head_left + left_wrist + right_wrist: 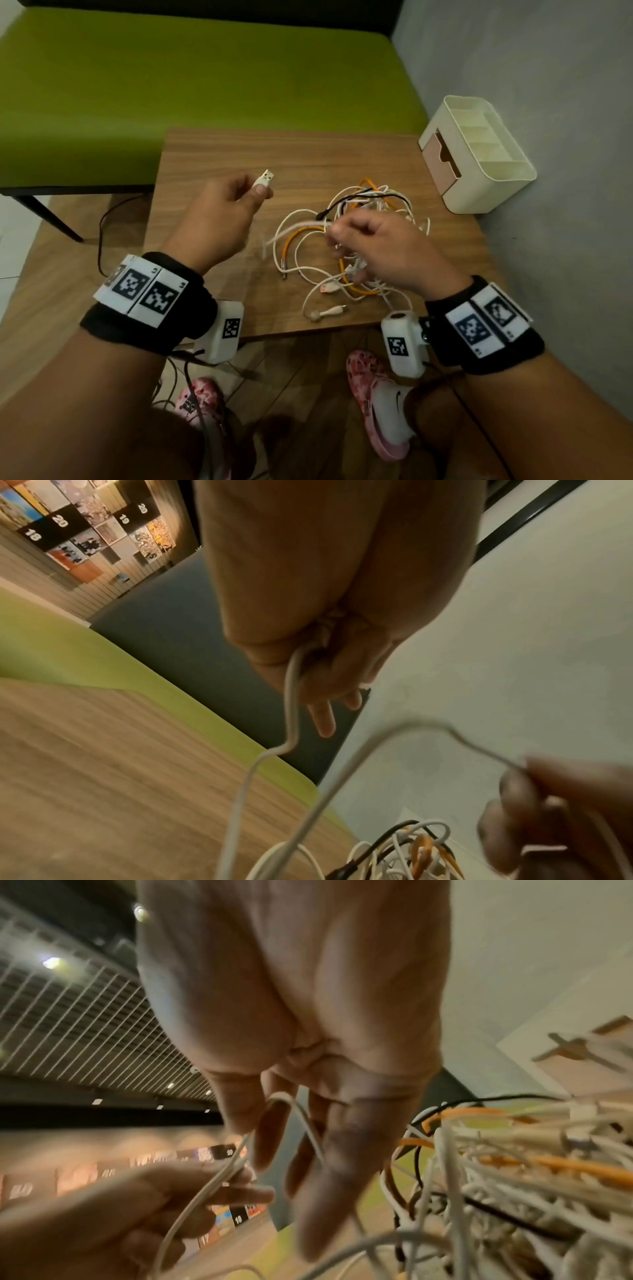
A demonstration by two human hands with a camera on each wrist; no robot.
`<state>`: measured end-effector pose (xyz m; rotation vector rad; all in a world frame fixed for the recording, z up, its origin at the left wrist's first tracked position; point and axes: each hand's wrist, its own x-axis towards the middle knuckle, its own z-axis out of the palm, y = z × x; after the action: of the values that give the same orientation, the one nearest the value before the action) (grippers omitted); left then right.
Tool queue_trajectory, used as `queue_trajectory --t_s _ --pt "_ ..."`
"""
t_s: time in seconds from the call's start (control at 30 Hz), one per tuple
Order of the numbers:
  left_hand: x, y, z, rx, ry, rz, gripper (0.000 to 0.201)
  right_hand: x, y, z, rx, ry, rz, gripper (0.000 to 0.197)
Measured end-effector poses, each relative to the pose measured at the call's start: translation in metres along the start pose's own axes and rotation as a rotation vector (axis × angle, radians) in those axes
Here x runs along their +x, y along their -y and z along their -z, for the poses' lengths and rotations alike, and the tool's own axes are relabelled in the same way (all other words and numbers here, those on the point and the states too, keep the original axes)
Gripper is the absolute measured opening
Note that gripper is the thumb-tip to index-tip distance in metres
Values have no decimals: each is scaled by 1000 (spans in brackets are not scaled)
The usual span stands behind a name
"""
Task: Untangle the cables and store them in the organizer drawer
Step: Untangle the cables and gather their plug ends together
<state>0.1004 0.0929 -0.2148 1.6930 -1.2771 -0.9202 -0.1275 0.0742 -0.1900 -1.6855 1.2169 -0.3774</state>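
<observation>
Now left hand (222, 209) pinching white USB cable (264, 179), right hand (370, 246) gripping its cord above tangle (356, 240)

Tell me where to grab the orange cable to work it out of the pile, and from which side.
Judging from the head view, take the orange cable at its free metal-tipped end, coming from the near left of the tangle. That stretch lies fairly exposed on the table; the rest is buried under white cables. The left hand already holds a USB plug.

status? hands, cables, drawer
Left hand grips white USB cable by its plug; right hand pinches the same cable further along. Tangle still knotted on table. Organizer drawer shut.
</observation>
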Motion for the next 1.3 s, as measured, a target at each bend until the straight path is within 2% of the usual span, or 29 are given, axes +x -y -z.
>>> queue_trajectory --t_s 0.07,0.17,0.23,0.33,0.47,0.53,0.6,0.67,0.77,0.83,0.9,1.03,1.2,1.3 --pt "2 -3 -1 -24 -5 -9 24 4 -8 0 -327 23 74 21" --pt "3 -10 -4 -72 12 -9 22 1 -4 8 -467 11 90 23" --pt "5 -11 -7 -88 26 3 19 -3 -2 13 -356 18 51 25" --pt "6 -11 -12 -79 59 -2 18 -6 3 13 -38 167 -57 26" --pt "1 -12 -24 -175 129 11 18 -3 -3 8 133 313 -150 23" --pt "0 -12 -29 -206 162 27 18 3 -14 9 -6 220 -86 23" --pt "-1 -11 -32 -193 188 45 20 14 -27 13 -277 42 41 21" --pt "-1 -10 -36 -196 205 84 22 25 -37 14 -426 -96 170 18" --pt "-2 -12 -42 -265 209 174 26 42 -51 10 -585 -204 432 18" --pt "-1 -12 -46 -290 230 211 28 50 -59 7 -711 -253 529 19" --pt "0 -11 -48 -305 239 224 29 56 -62 7 -827 -275 527 24" --pt "1 -12 -50 -359 234 234 29 60 -66 0 -959 -275 404 30" --pt "1 -10 -49 -326 264 195 34 57 -65 -4 -998 -290 334 30" --pt "1 -10 -50 -337 275 184 30 55 -61 -5 -1022 -257 261 45"
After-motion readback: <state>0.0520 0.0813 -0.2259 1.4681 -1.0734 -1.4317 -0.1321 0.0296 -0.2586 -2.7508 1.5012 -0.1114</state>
